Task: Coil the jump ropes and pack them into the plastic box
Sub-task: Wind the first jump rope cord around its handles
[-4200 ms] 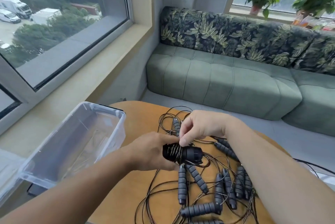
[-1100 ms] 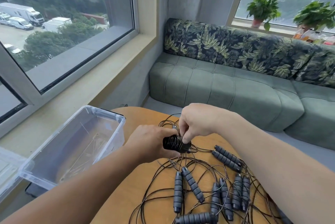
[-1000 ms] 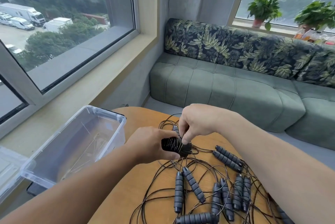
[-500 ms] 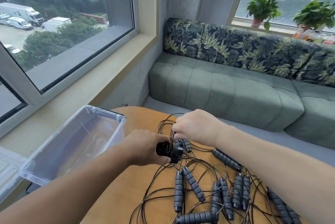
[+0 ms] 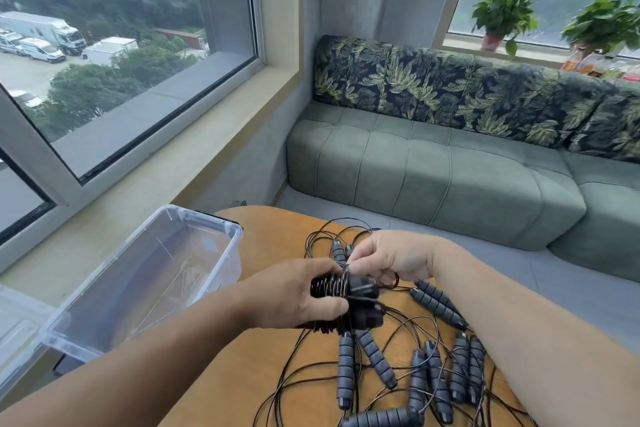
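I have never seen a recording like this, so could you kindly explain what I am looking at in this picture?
There is no machine here: a camera worn on a person's head looks down at their two bare hands. The left hand grips a jump rope bundle, handles wound round with black cord. The right hand pinches the cord at the bundle's top. More loose jump ropes lie tangled on the wooden table. A clear plastic box stands open at the table's left, with no ropes visible inside.

Two bare forearms; left hand (image 5: 294,295) and right hand (image 5: 391,258) ungloved, ringless; no sleeves
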A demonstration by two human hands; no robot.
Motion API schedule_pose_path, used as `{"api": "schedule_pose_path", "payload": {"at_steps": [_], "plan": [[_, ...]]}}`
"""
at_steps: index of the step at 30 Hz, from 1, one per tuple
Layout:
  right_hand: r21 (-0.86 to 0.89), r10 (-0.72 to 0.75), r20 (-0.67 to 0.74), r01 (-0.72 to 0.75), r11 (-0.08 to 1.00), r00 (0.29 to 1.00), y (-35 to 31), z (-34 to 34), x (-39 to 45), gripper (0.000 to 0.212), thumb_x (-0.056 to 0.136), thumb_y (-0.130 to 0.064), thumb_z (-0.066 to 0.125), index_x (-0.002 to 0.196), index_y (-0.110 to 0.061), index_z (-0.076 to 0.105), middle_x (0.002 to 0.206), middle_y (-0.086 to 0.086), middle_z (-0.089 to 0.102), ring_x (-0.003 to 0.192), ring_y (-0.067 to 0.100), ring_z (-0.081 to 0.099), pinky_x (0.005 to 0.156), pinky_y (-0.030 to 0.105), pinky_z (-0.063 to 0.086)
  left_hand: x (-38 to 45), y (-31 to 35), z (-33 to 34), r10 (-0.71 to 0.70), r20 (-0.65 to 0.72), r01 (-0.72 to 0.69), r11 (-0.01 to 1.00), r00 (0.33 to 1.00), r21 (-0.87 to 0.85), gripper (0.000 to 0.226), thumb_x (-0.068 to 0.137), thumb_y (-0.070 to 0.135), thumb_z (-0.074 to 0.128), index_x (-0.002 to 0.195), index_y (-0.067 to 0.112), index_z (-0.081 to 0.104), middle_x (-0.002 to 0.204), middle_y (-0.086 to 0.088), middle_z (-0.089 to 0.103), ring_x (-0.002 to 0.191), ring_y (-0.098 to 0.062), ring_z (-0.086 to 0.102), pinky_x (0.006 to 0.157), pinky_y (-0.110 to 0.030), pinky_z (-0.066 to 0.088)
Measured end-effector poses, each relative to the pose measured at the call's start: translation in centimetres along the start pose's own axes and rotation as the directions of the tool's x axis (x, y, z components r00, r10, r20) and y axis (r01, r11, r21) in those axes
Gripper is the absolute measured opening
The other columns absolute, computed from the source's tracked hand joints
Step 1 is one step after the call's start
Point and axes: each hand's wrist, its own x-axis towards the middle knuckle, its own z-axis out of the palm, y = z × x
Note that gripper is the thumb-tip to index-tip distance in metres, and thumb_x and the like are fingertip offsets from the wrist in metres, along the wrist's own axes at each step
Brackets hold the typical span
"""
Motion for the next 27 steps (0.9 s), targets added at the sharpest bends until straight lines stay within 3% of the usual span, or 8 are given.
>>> {"api": "schedule_pose_path", "payload": {"at_steps": [3,5,9,14,17,20,25,27], "plan": [[0.257,-0.047,0.005,0.044,0.965,0.999,1.7,0.8,1.0,0.014,0.089,-0.022,0.065,0.083,-0.011,0.071,0.08,0.006,0.068,0.071,0.017,0.064,0.066,0.027,0.053,0.2,-1.0,-0.3,-0.009,-0.037,-0.001,0.968,0.999,-0.25,0.052,0.08,0.063,0.057,0.126,0.044,0.044,0.114,0.002,0.066,0.085,-0.012,0.069,0.077,-0.035,0.059],[0.285,-0.078,0.004,0.074,0.956,0.997,2.3,1.2,1.4,0.019,0.088,-0.021,0.069,0.094,-0.003,0.07,0.092,0.014,0.067,0.086,0.028,0.063,0.081,0.036,0.053,0.4,-1.4,-0.3,0.004,-0.038,-0.017,0.936,0.999,-0.353,0.053,0.083,0.058,0.058,0.133,0.054,0.042,0.121,0.0,0.065,0.084,-0.013,0.072,0.076,-0.032,0.058],[0.188,-0.056,-0.059,0.066,0.98,0.997,2.1,1.2,1.2,0.048,0.079,-0.029,0.077,0.105,0.008,0.062,0.095,0.02,0.057,0.092,0.033,0.052,0.082,0.041,0.045,0.6,-1.5,-0.3,0.032,-0.03,-0.041,0.911,0.999,-0.41,0.05,0.084,0.056,0.057,0.133,0.046,0.053,0.118,-0.004,0.068,0.092,-0.023,0.072,0.08,-0.041,0.06],[0.209,-0.049,-0.068,0.063,0.976,0.996,2.1,0.7,1.3,0.054,0.082,-0.027,0.078,0.111,0.013,0.056,0.104,0.025,0.057,0.099,0.04,0.052,0.093,0.063,0.038,0.9,-1.1,-0.2,0.047,-0.087,-0.082,0.889,0.995,-0.451,0.05,0.085,0.05,0.068,0.131,0.034,0.06,0.11,0.0,0.07,0.09,-0.017,0.072,0.072,-0.029,0.058],[0.228,-0.071,-0.091,0.09,0.97,0.993,2.5,0.0,1.0,0.03,0.089,-0.01,0.068,0.116,0.003,0.062,0.104,0.022,0.06,0.092,0.034,0.056,0.077,0.044,0.051,1.1,-1.7,-0.2,0.003,-0.139,-0.068,0.881,0.99,-0.469,0.049,0.081,0.055,0.072,0.123,0.033,0.063,0.103,-0.007,0.072,0.086,-0.025,0.073,0.075,-0.046,0.061],[0.177,-0.091,-0.128,0.113,0.978,0.988,2.7,-0.5,0.1,0.035,0.086,-0.007,0.071,0.121,-0.007,0.064,0.115,0.012,0.07,0.089,0.021,0.065,0.063,0.026,0.053,1.0,-2.5,-0.3,-0.022,-0.19,-0.065,0.898,0.981,-0.436,0.05,0.076,0.058,0.075,0.118,0.035,0.063,0.101,-0.006,0.072,0.086,-0.024,0.073,0.077,-0.049,0.061],[0.15,-0.124,-0.166,0.149,0.977,0.978,2.8,-0.6,0.4,0.05,0.078,0.002,0.076,0.124,-0.012,0.064,0.121,0.01,0.068,0.111,0.031,0.066,0.09,0.044,0.056,0.9,-2.7,0.0,-0.01,-0.27,-0.073,0.952,0.963,-0.297,0.053,0.072,0.066,0.073,0.115,0.038,0.059,0.096,0.002,0.071,0.082,-0.017,0.072,0.073,-0.043,0.062],[0.142,-0.153,-0.18,0.179,0.974,0.972,2.8,-0.5,0.5,0.047,0.079,0.005,0.074,0.123,-0.01,0.065,0.121,0.009,0.07,0.112,0.032,0.065,0.089,0.042,0.056,1.2,-2.8,-0.1,-0.028,-0.283,-0.074,0.936,0.959,-0.343,0.058,0.072,0.066,0.072,0.118,0.033,0.06,0.097,-0.002,0.071,0.081,-0.02,0.073,0.073,-0.046,0.062]]}}
